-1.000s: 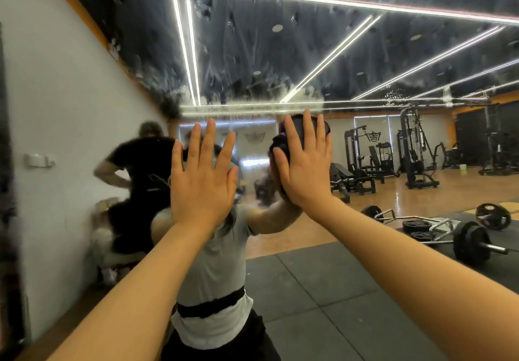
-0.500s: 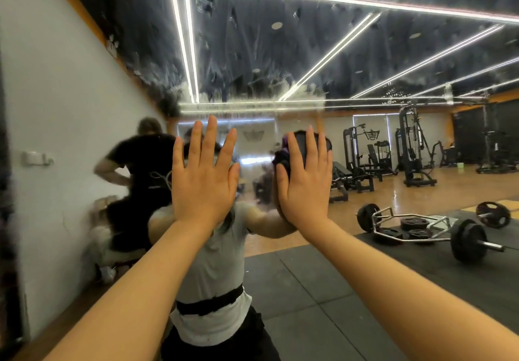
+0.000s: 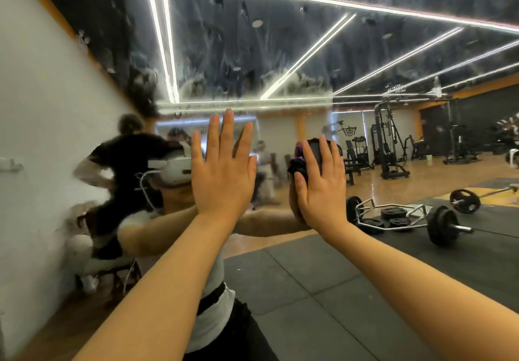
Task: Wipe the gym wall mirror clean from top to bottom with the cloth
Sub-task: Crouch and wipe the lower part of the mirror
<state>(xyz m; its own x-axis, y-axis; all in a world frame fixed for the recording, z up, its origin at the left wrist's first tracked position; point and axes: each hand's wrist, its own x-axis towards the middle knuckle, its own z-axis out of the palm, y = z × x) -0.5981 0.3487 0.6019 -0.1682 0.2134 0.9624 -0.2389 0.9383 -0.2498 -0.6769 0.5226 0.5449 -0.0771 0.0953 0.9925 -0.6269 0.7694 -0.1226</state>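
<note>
Fingers [image 3: 325, 155] of the right hand [image 3: 323, 192] lie straight and together, pressing a dark cloth [image 3: 302, 161] with a purple edge flat against the mirror [image 3: 252, 51], right of centre. The left hand [image 3: 223, 175] is spread flat on the glass just beside it, holding nothing. Above both hands the mirror is smeared with streaks; below, it reflects a barbell [image 3: 438, 224] on the floor.

Left hand [image 3: 223, 176] flat on the wall mirror [image 3: 280, 60], fingers straight. Right hand [image 3: 320, 183] pressing a dark cloth [image 3: 304, 155] against the glass. Smeared streaks across the upper part
</note>
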